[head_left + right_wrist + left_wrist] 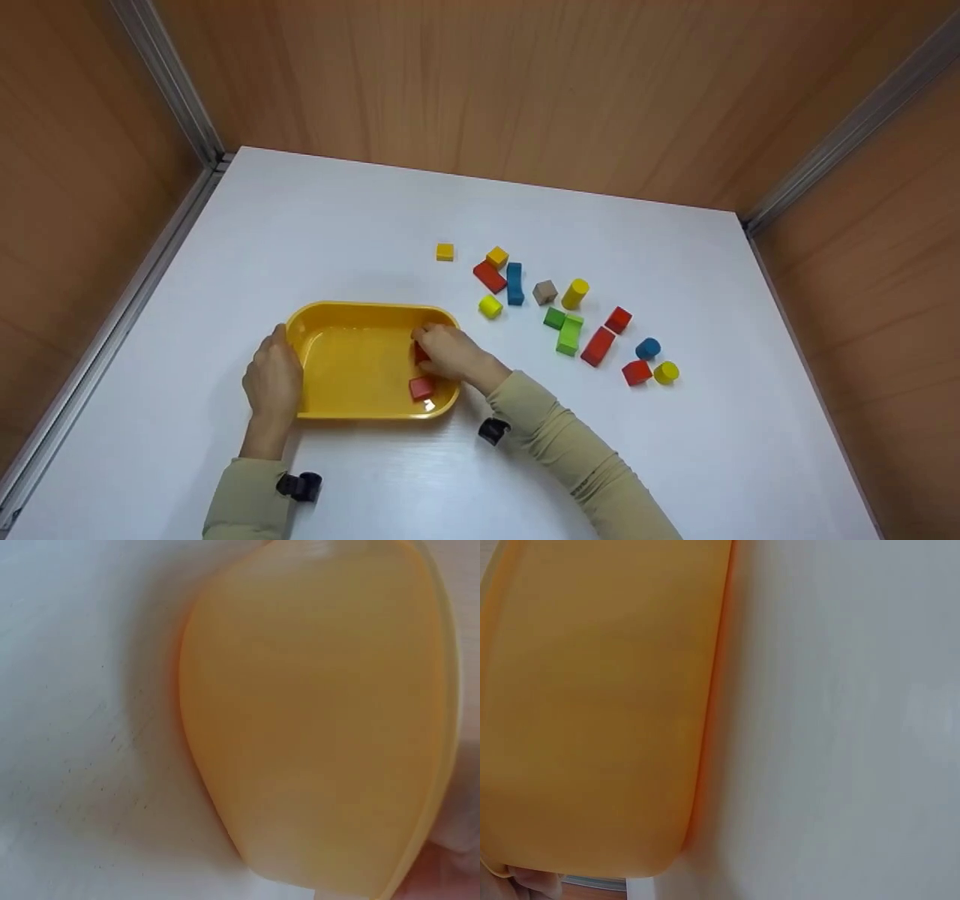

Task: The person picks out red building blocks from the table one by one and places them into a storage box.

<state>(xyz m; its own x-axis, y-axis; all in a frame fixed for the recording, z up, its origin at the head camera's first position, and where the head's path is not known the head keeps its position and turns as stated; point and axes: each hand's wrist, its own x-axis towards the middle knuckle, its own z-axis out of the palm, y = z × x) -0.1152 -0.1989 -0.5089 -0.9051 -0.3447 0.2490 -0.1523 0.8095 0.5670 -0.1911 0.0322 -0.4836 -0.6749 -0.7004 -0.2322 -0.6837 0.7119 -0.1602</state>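
Note:
A yellow tray [352, 416] stands on the white table in the head view. At its left end my left hand [272, 375] grips the rim; a bit of that hand also shows under the tray wall [600, 727] in the left wrist view. My right hand [450, 352] reaches over the right end into the tray, fingers and thumb around a red block [421, 353] that they partly hide. Close below it, a second red block [421, 388] lies on the tray floor. The right wrist view is mostly filled by the tray's outer wall [315, 720].
Right of the tray, several loose blocks lie scattered on the table [360, 225]: a yellow cube [445, 252], a blue curved block [514, 284], a yellow cylinder [575, 294], a red block [598, 346] and others. Wooden panels [450, 82] wall in the back and sides.

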